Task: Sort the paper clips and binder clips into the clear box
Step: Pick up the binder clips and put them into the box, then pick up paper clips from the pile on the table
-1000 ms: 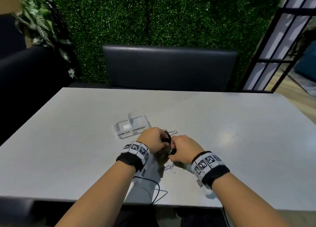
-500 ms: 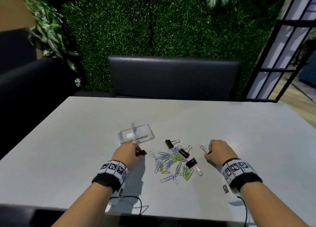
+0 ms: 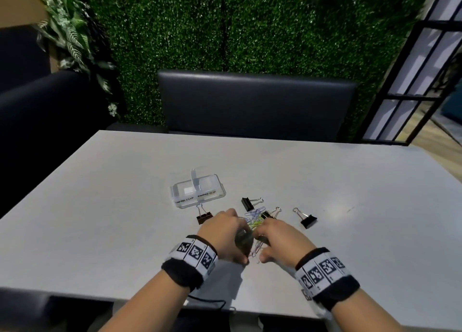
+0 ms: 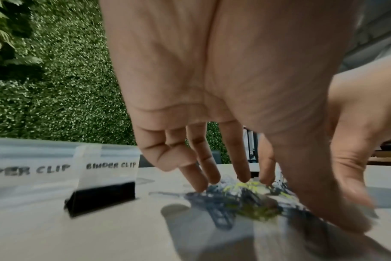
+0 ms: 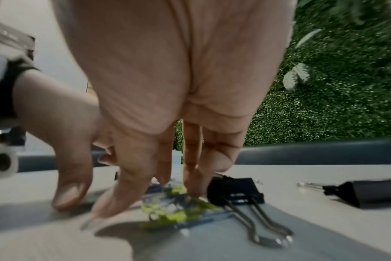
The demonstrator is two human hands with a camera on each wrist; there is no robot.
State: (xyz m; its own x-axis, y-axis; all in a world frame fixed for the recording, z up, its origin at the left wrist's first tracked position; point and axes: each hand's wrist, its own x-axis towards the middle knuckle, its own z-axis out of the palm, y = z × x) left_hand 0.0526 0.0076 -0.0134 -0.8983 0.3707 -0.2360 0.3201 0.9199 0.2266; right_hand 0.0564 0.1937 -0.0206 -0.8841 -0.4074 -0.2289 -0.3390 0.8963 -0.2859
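A heap of purple and yellow paper clips (image 3: 255, 220) lies on the white table (image 3: 350, 206), partly hidden under my hands. My left hand (image 3: 225, 234) and right hand (image 3: 277, 240) meet over it, holding nothing. The straight fingers (image 4: 201, 176) of the left touch the heap (image 4: 234, 196). The right hand's fingertips (image 5: 190, 187) press on the heap (image 5: 172, 203). The clear box (image 3: 197, 191), split into sides labelled PAPER CLIP and BINDER CLIP (image 4: 111, 166), stands just beyond the left hand. Black binder clips lie by the box (image 3: 204, 218), behind the heap (image 3: 247, 203), at my right fingers (image 5: 234, 189) and further right (image 3: 308, 220).
A dark padded chair (image 3: 255, 102) stands at the table's far edge before a green hedge wall. A black cable (image 3: 207, 303) hangs over the near table edge below my left wrist. Bare tabletop spreads left and right of the clips.
Half a second ago my hands were apart, each holding a binder clip. Those clips now lie on the table left and right, and both hands have come together on the paper clip heap.
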